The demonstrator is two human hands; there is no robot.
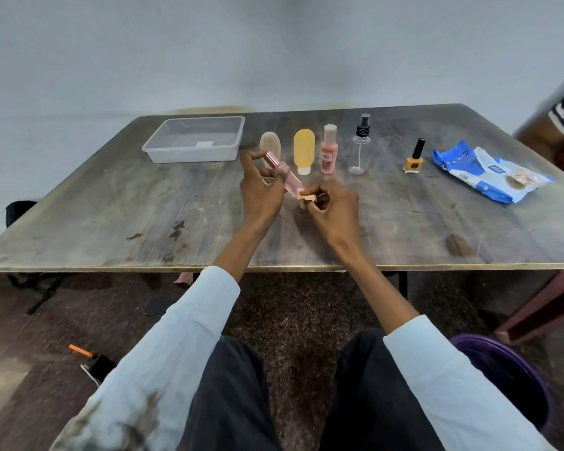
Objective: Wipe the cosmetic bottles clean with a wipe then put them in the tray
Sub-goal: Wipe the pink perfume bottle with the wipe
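Above the middle of the wooden table (306,242), your left hand (261,190) pinches a slim pink cosmetic tube (284,174) by its upper part, holding it tilted with the lower end pointing toward your right hand (332,206). That hand is curled around a crumpled wipe (306,198), which touches the tube's lower tip. You look to be in the wiping step for this first piece; the clear plastic tray (228,151) at the far left appears to hold no bottles yet.

Next, judge whether the whole tube has been covered; if so, carry it left to the tray and lay it inside, keeping the wipe in your right hand. Standing in a row behind your hands and waiting are a beige oval bottle (271,143), a yellow squeeze bottle (304,151), a pink labelled bottle (329,149), a clear spray bottle (359,144) and a yellow nail polish (414,157). A blue wipes pack (489,170) lies at the right.
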